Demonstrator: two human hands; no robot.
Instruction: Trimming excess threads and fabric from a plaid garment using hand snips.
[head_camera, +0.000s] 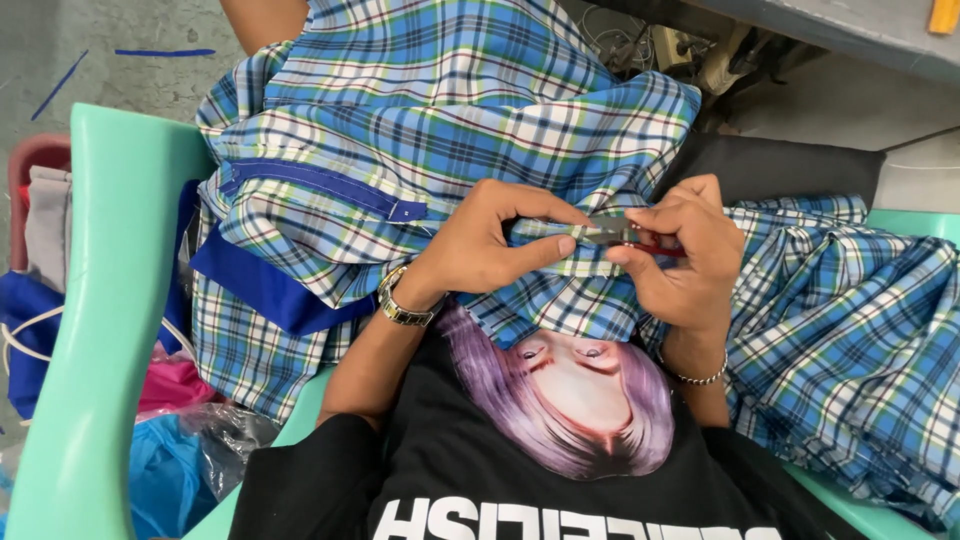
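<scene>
We are pinching the soft, light plaid cloth (450, 130) in our left hand (490, 245), just beside the snips (625, 233) our right hand (680, 255) is squeezing.

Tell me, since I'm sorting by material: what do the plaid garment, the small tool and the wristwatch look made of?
Plaid garment: thin woven cloth, matte, it creases and folds softly. Small tool in the right hand: grey metal blades, red handles that are probably plastic. Wristwatch by the left hand: shiny metal link band.

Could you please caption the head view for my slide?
Left hand pinches plaid cloth while right hand works small snips.
</scene>
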